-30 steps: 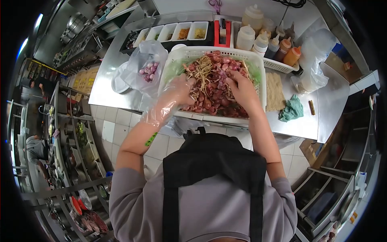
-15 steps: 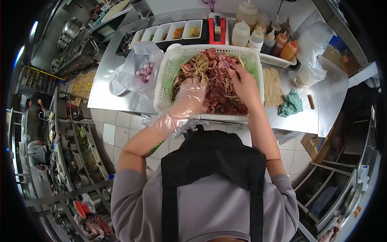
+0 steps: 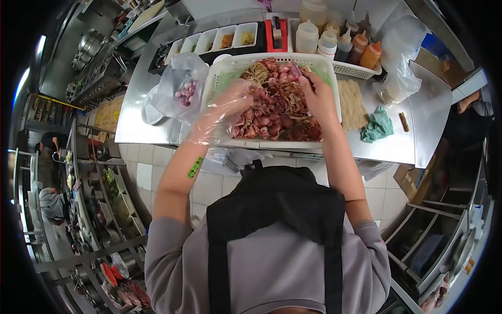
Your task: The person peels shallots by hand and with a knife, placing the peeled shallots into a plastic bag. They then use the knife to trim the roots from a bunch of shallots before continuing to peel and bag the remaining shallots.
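Note:
A white perforated basket lined with green plastic holds a heap of red shallots with dry roots and loose skins. My left hand, in a clear plastic glove, is over the heap's left side; glare and the glove blur its fingers. Bare, my right hand is at the heap's upper right, thumb and fingers pinched together around something thin that I cannot make out. Left of the basket, an open clear bag contains small peeled shallots.
Behind the basket are white trays of chopped ingredients, a red holder and squeeze bottles. To the right lie a tan mat, a green cloth and a plastic bag. Another person stands far left.
My left hand has moved left and slightly up from the middle of the heap, uncovering more shallots. The tan root clump there has shrunk from view. My right hand stays at the upper right.

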Demonstrator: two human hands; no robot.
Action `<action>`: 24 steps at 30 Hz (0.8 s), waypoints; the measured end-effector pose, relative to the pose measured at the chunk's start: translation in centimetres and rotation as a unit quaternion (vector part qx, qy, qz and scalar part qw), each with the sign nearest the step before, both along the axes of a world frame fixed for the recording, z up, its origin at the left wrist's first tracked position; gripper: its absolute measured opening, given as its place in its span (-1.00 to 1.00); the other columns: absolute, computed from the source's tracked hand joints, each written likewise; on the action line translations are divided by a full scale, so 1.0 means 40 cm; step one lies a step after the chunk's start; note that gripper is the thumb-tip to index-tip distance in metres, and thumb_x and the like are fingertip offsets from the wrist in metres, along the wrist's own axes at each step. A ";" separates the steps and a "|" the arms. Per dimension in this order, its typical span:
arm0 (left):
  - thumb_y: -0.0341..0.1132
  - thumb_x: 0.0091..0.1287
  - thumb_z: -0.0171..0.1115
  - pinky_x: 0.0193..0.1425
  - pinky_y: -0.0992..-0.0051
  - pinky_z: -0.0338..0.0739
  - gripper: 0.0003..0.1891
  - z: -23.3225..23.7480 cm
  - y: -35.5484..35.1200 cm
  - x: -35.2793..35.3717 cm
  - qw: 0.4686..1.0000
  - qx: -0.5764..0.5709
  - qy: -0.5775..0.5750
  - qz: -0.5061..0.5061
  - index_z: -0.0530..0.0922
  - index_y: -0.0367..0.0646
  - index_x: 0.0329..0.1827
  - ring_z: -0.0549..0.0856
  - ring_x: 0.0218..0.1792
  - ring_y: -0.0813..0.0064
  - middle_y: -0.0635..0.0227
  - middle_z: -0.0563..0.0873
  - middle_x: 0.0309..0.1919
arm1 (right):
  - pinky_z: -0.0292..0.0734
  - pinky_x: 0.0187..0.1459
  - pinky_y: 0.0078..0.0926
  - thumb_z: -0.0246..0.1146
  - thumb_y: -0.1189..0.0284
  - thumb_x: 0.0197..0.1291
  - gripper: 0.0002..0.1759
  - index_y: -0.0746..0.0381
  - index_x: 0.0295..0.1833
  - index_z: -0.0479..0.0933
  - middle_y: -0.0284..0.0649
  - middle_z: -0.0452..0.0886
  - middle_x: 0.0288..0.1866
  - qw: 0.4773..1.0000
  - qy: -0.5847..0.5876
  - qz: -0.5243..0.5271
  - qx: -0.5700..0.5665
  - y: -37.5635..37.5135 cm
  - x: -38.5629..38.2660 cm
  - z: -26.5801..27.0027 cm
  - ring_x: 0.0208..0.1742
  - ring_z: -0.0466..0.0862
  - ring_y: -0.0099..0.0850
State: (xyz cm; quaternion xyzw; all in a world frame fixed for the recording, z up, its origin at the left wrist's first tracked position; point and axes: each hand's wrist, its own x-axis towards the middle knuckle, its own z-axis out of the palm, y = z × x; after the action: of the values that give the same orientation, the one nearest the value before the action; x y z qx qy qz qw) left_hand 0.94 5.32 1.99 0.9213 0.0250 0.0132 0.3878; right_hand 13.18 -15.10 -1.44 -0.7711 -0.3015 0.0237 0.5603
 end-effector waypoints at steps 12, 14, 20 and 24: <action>-0.14 0.02 0.33 0.08 0.26 0.48 -0.31 -0.099 -0.012 0.020 0.959 -0.068 0.059 0.269 0.33 -0.31 0.18 0.61 -0.03 -0.03 -0.07 0.60 -0.01 | 0.48 -0.06 -0.34 0.14 0.30 0.28 -0.64 0.34 0.05 0.52 0.09 0.63 -0.15 0.999 0.022 0.000 0.028 -0.003 -0.010 0.012 -0.13 0.64 -0.07; -0.16 0.09 0.26 0.08 0.19 0.46 -0.40 -0.110 -0.016 0.026 0.970 0.014 -0.004 0.243 0.34 -0.27 0.16 0.59 0.00 -0.02 -0.09 0.61 -0.08 | 0.48 -0.06 -0.33 0.14 0.30 0.28 -0.64 0.34 0.05 0.52 0.10 0.63 -0.15 0.999 0.027 -0.003 0.023 -0.002 -0.019 0.025 -0.12 0.64 -0.06; -0.14 0.06 0.28 0.25 0.18 0.35 -0.43 -0.089 -0.024 0.077 0.957 0.164 0.023 0.239 0.42 -0.18 0.15 0.49 0.14 -0.01 -0.07 0.57 0.03 | 0.48 -0.05 -0.28 0.14 0.30 0.27 -0.64 0.35 0.03 0.53 0.11 0.63 -0.15 0.998 0.050 -0.010 0.029 -0.003 -0.017 0.025 -0.11 0.63 -0.02; -0.20 0.06 0.26 0.21 0.23 0.40 -0.55 -0.063 -0.045 0.081 0.931 0.259 -0.027 0.254 0.52 -0.20 0.03 0.54 0.07 0.05 -0.02 0.58 -0.01 | 0.48 -0.11 -0.46 0.14 0.29 0.31 -0.63 0.37 0.05 0.50 -0.01 0.66 -0.22 0.999 -0.034 -0.032 0.003 0.001 -0.005 0.007 -0.18 0.66 -0.29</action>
State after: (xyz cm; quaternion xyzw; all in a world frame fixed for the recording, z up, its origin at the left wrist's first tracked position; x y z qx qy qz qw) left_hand 4.19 3.51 -0.52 0.9518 0.2440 0.1419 0.1200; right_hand 12.96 -15.07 -1.15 -0.7792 -0.2955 -0.0219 0.5523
